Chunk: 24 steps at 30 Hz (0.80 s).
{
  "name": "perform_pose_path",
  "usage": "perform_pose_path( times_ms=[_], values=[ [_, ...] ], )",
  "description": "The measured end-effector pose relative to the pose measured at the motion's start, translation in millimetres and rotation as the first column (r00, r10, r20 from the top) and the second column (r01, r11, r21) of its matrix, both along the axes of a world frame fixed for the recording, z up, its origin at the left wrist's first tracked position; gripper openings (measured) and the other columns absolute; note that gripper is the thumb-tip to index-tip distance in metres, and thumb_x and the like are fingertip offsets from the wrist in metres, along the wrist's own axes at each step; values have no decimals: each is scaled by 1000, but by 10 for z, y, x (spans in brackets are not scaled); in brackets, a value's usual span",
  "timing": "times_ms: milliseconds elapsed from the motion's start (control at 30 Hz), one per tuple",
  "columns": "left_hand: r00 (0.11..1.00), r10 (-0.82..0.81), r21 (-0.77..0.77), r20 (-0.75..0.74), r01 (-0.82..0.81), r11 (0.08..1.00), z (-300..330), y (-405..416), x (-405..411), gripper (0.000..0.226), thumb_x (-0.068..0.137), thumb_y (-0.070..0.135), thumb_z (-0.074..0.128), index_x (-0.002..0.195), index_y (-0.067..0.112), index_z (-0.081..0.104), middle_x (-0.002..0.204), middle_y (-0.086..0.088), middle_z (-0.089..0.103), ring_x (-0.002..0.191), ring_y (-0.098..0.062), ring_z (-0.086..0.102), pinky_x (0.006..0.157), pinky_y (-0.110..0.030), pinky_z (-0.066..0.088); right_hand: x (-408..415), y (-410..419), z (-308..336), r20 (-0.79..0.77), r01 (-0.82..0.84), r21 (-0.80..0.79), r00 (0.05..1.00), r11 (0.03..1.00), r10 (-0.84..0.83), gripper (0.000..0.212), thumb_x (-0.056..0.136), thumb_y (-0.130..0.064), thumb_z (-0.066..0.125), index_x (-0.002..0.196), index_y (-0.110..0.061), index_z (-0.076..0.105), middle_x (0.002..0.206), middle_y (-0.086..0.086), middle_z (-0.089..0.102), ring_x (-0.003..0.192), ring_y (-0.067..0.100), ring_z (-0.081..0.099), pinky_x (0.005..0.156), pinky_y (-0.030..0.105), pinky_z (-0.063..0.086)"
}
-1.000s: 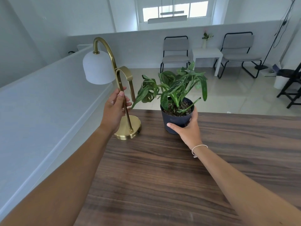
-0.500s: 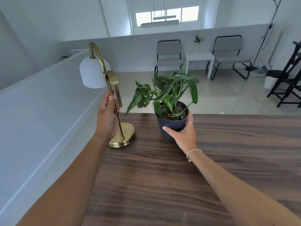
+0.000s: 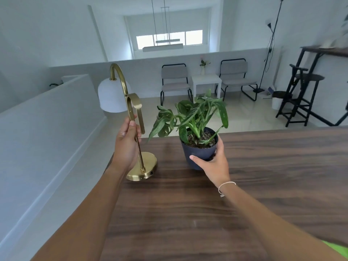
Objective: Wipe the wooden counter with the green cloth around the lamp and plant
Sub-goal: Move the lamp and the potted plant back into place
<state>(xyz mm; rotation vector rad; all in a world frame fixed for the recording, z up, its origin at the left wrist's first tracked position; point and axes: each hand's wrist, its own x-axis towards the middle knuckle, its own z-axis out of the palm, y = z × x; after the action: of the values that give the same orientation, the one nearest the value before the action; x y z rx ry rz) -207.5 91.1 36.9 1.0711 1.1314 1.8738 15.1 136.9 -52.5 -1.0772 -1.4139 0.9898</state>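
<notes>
A brass lamp (image 3: 141, 167) with a white shade stands at the far left corner of the dark wooden counter (image 3: 263, 176). My left hand (image 3: 126, 146) is wrapped around its thin stem. Beside it sits a leafy plant in a dark pot (image 3: 198, 151), and my right hand (image 3: 212, 164) grips the pot's near right side. A strip of the green cloth (image 3: 336, 248) shows at the bottom right corner, mostly hidden behind my right arm.
A white ledge (image 3: 47, 138) runs along the counter's left side. The counter's far edge drops to a lower room with two grey chairs (image 3: 175, 81), a small white table (image 3: 206, 81) and a black stand (image 3: 305, 95) at right.
Both hands keep their holds. Lamp and plant appear slightly lower and to the right in view as the camera tilts up; whether they moved on the counter is unclear.
</notes>
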Motion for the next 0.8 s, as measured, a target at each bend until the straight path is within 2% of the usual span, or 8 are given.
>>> perform_pose_path(
  times_ms=[100,200,267,500,600,700,800],
  values=[
    [999,-46,2,19,46,999,12,-142,174,28,100,18,35,104,31,59,68,12,48,60,-5,36,59,-22,29,178,-236,27,-3,45,-1,999,999,-45,105,60,-30,87,143,-38,23,134,-18,49,122,4,48,104,29,43],
    [994,-106,-11,11,106,994,2,-261,325,32,100,17,33,126,18,51,73,5,42,62,-6,35,60,-24,28,346,-460,17,9,91,10,996,996,-91,105,61,-30,87,143,-38,22,134,-17,49,123,4,48,105,28,42],
    [991,-131,-23,26,132,991,4,-337,420,35,100,17,33,133,14,45,74,4,40,64,-7,34,59,-22,29,450,-590,9,8,118,14,993,993,-118,105,61,-30,87,143,-37,23,137,-15,49,125,6,48,105,30,42],
    [975,-221,-39,34,223,974,-43,-522,605,41,99,18,35,139,11,38,76,4,38,66,-7,32,54,-13,35,711,-883,-73,28,202,5,979,979,-202,108,59,-34,87,144,-36,21,142,-11,46,130,9,45,109,38,40],
    [973,-228,-51,23,229,972,-108,-580,605,42,99,17,35,140,8,36,79,6,40,67,-8,32,53,-12,35,748,-942,-116,32,210,-2,977,978,-210,109,59,-34,88,144,-36,21,142,-11,46,130,8,44,110,37,39],
    [975,-222,-62,1,222,973,-154,-642,603,39,100,16,33,137,8,41,78,6,40,67,-8,32,55,-14,32,748,-971,-142,47,209,-8,977,978,-209,110,59,-31,88,146,-33,20,142,-10,45,130,8,44,110,33,37],
    [973,-230,-50,24,231,972,-189,-673,577,32,100,12,32,124,15,52,70,4,40,63,-7,34,58,-20,28,748,-966,-191,65,201,-14,978,979,-200,111,59,-31,88,146,-32,20,143,-9,44,131,8,43,111,33,37]
  ],
)
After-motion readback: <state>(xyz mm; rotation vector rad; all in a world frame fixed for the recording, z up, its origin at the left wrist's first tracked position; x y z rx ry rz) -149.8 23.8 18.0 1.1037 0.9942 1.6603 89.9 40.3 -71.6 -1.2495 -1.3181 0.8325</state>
